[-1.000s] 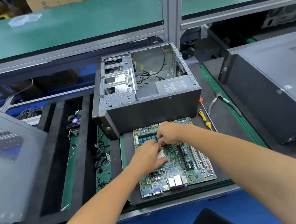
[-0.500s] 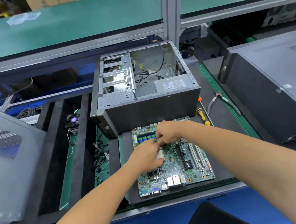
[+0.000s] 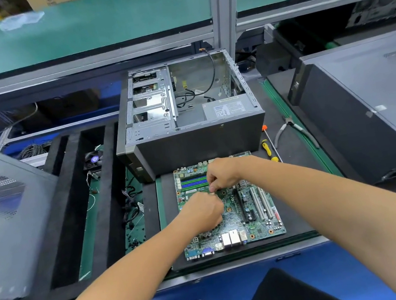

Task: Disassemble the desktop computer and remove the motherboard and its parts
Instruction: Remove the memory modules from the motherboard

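Note:
The green motherboard [image 3: 254,218] lies flat on a black mat in front of the open grey computer case [image 3: 198,144], which rests on its side. Both my hands are over the board's middle, at the processor socket. My left hand [image 3: 203,212] is curled into a fist there and hides what is under it. Just behind it, my right hand [image 3: 223,174] pinches a small pale part at the socket's edge with thumb and finger. Blue and green memory slots [image 3: 193,181] show left of my right hand. The power supply [image 3: 227,110] and loose cables sit inside the case.
A yellow-handled screwdriver [image 3: 268,150] and pliers [image 3: 292,127] lie right of the case. A second closed computer [image 3: 371,106] stands at the right. A grey side panel [image 3: 3,219] leans at the left. Black foam trays [image 3: 74,195] hold a fan [image 3: 93,160] and cables [image 3: 130,204].
My left hand has closed into a fist and now covers the silver socket plate that showed before. My right hand has stayed pinched at the same spot.

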`<state>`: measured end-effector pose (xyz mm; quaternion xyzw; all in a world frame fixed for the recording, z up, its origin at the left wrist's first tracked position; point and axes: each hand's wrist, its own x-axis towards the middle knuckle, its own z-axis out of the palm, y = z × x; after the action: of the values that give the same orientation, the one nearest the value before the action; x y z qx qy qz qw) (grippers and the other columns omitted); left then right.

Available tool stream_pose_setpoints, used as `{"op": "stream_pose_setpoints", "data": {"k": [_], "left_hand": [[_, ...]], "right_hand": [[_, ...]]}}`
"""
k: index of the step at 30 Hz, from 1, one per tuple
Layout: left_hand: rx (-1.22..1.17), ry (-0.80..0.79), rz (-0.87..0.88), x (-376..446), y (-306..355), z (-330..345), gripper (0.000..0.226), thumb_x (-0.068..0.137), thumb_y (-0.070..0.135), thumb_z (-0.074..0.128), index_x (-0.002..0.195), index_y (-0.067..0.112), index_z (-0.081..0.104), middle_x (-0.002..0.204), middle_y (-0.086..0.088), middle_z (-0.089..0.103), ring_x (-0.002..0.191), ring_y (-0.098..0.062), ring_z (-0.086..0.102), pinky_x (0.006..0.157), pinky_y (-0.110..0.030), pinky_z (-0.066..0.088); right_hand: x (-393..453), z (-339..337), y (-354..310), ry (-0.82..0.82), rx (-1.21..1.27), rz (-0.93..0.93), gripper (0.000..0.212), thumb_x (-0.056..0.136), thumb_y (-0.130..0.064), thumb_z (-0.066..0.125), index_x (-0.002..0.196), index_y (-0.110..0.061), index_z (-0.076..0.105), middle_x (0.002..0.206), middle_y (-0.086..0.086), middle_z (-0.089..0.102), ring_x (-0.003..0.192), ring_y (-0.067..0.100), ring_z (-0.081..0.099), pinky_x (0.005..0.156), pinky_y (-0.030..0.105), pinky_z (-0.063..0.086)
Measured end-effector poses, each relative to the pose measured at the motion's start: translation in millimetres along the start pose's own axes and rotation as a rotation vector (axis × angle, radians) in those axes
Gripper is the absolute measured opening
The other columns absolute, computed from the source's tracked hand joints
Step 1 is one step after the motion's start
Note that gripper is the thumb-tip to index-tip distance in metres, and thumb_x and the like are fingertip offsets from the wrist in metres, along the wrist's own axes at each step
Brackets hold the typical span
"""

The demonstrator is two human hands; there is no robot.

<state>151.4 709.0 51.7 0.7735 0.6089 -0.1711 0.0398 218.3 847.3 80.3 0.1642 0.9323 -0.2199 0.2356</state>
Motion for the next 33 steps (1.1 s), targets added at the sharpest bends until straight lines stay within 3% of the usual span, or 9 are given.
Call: {"op": "stream_pose_setpoints", "data": {"k": [6,13,18,33], "left_hand": [[0.045,-0.035,0.065,2.3,-3.6,-7.1,0.021,0.094,0.013,0.043,0.084,0.004,0.059,0.07,-0.005,0.057,0.055,-0.022,0.046,0.049,-0.032,0.032],[0.065,-0.064,0.153,5.0,-9.6,-8.7,0.019,0.092,0.012,0.045,0.075,0.007,0.052,0.068,-0.004,0.054,0.058,-0.022,0.047,0.052,-0.032,0.036],[0.068,-0.055,0.186,4.9,-10.2,-11.5,0.019,0.088,0.009,0.048,0.07,0.008,0.046,0.064,-0.004,0.045,0.057,-0.023,0.045,0.051,-0.033,0.035],[0.059,-0.059,0.189,6.3,-10.6,-14.3,0.016,0.083,0.004,0.048,0.067,0.007,0.045,0.062,-0.005,0.043,0.057,-0.022,0.043,0.052,-0.032,0.034]], "right_hand": [[0.3,0.1,0.7,-0.006,0.025,0.006,0.031,0.096,-0.032,0.061,0.093,-0.003,0.072,0.09,0.012,0.071,0.076,0.021,0.058,0.072,0.033,0.046],[-2.3,0.3,-0.1,0.003,0.044,0.006,0.034,0.097,-0.031,0.059,0.089,0.001,0.069,0.081,0.013,0.067,0.07,0.02,0.052,0.066,0.031,0.041],[-2.0,-0.7,0.3,0.015,0.004,-0.009,0.037,0.097,-0.028,0.059,0.065,-0.011,0.055,0.064,0.004,0.052,0.062,0.019,0.044,0.063,0.031,0.035],[-2.0,1.4,1.7,0.024,0.008,0.015,0.034,0.097,-0.027,0.057,0.067,-0.011,0.055,0.064,0.004,0.051,0.067,0.022,0.047,0.065,0.032,0.038]]}}
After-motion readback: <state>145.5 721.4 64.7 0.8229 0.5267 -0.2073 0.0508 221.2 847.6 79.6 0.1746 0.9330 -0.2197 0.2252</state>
